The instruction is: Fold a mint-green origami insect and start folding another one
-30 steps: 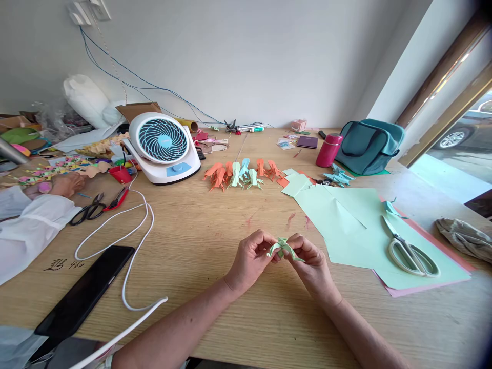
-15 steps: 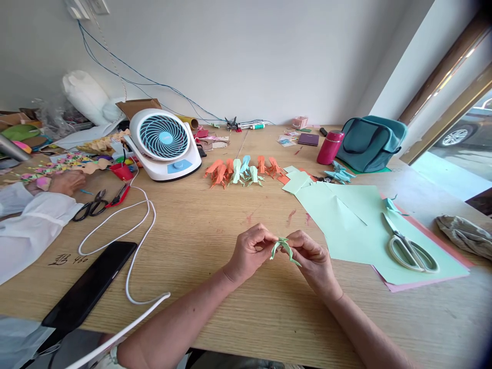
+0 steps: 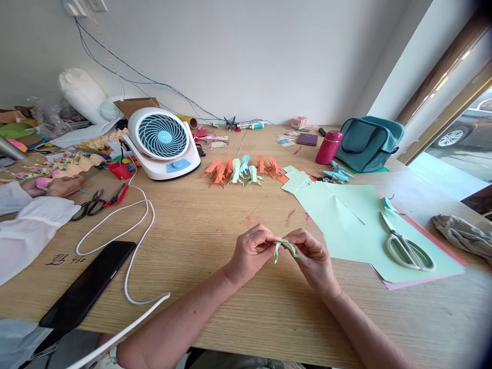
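Between my two hands is a small folded piece of light green paper (image 3: pixel 285 245), with thin legs bending down on both sides. My left hand (image 3: pixel 251 252) pinches its left side between thumb and fingers. On the right side, my right hand (image 3: pixel 313 259) pinches it the same way. The fingertips cover part of the fold. Farther back stand several folded paper figures, orange ones (image 3: pixel 218 171) and pale green ones (image 3: pixel 253 176). Sheets of light green paper (image 3: pixel 346 225) lie to the right, with white-handled scissors (image 3: pixel 410 251) on top.
A white fan (image 3: pixel 165 143) stands back left, its side near a white cable (image 3: pixel 151 215). A black phone (image 3: pixel 88 284) lies front left. Another person's hand (image 3: pixel 65 185) rests by black scissors (image 3: pixel 92 204). A pink flask (image 3: pixel 329 147) and a teal bag (image 3: pixel 371 143) stand back right.
The folded green paper has turned slightly between my fingers, its legs now spreading wider and arching. My hands stay in nearly the same place. At left, the other person's hand has shifted a little.
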The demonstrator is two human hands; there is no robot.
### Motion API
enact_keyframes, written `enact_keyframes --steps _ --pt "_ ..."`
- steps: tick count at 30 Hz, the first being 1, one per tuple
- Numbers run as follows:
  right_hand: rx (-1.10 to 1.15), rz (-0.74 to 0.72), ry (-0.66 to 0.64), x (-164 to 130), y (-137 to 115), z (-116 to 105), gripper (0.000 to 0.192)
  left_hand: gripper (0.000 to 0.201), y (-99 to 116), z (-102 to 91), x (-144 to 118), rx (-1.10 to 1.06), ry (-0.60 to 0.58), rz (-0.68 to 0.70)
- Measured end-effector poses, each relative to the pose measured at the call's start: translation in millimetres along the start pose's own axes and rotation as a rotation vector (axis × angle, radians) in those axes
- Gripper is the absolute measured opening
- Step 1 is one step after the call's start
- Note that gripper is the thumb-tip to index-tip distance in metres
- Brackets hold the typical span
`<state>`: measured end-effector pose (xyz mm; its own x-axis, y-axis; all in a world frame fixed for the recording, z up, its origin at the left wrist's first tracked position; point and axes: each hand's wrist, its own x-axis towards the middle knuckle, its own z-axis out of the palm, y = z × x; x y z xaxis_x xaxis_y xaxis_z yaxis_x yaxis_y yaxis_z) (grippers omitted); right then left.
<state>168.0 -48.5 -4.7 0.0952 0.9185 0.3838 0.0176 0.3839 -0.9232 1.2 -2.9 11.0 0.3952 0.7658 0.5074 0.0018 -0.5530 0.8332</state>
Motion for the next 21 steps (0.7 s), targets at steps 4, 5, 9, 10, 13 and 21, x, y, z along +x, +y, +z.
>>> enact_keyframes --steps 4,5,9,10,13,21 --pt "-0.012 0.045 0.004 1 2 1 0.013 0.022 0 2.2 3 -0.048 0.032 -0.101" --pt "-0.008 0.070 0.008 2 2 1 0.016 0.025 -2 2.4 4 -0.087 0.031 -0.157" --pt "0.042 0.205 -0.012 6 0 3 0.023 0.031 -5 0.8 7 -0.264 0.000 -0.415" --pt "0.053 0.230 -0.019 7 0 3 0.024 0.031 -5 0.1 8 -0.292 0.002 -0.453" --pt "0.068 0.277 -0.044 7 2 3 0.028 0.032 -4 -1.2 9 -0.349 0.002 -0.516" --pt "-0.028 0.323 -0.040 3 11 3 0.032 0.036 -4 -0.8 9 -0.307 -0.063 -0.533"
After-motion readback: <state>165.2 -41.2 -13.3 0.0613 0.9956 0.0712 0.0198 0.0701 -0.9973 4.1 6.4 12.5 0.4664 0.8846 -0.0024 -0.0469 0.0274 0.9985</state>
